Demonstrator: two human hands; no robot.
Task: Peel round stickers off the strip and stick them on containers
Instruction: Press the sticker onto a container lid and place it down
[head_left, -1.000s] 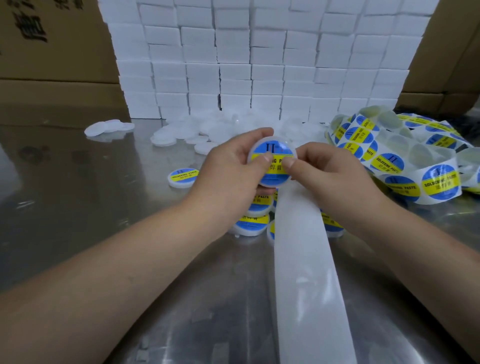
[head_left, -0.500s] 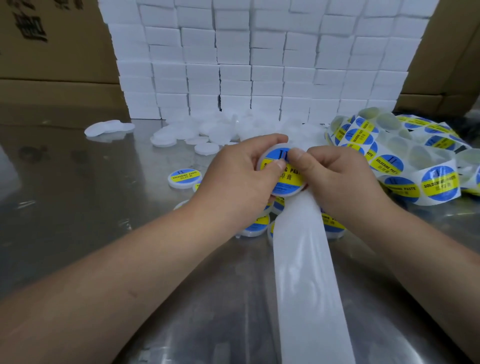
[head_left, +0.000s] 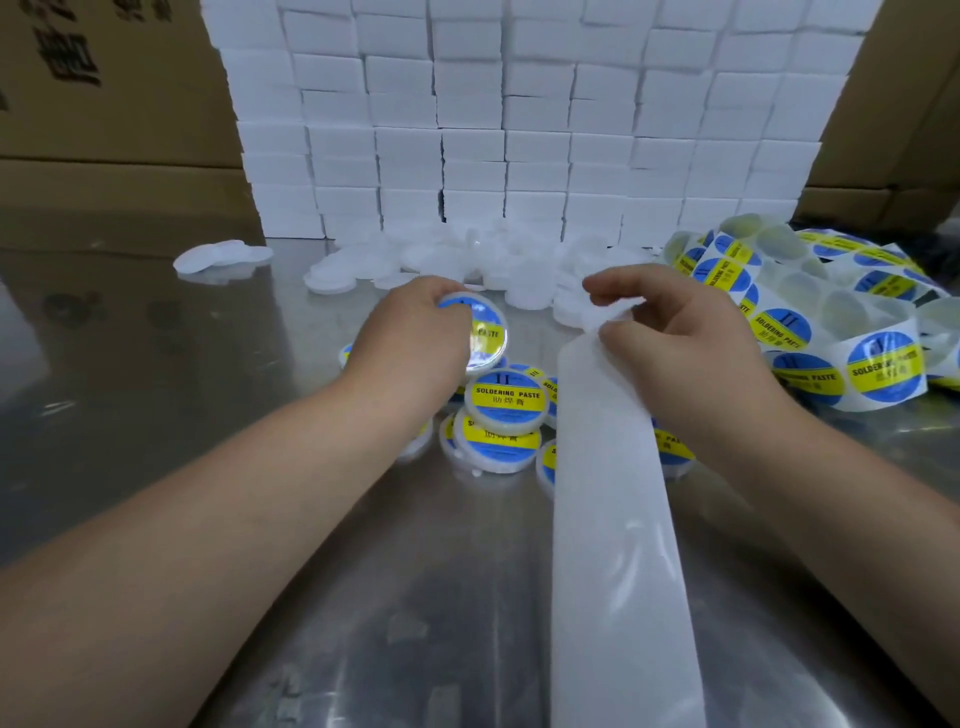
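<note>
Stickered container (head_left: 487, 332) is held over labelled pile (head_left: 503, 411).
Grasped by left grip (head_left: 410, 338); strip (head_left: 608, 519) pinched by right grip (head_left: 680, 338); drop-off, fresh peel likely next.

Packing and labelling bench in a small factory or warehouse. A wall of stacked white boxes (head_left: 519, 130) stands at the back of a steel table (head_left: 130, 389), with cardboard cartons (head_left: 104, 104) on either side of it. In front of the boxes lie heaps of blank white containers (head_left: 519, 260), nearer still labelled containers (head_left: 501, 410), and to the right a tangled sticker strip (head_left: 831, 338).
</note>
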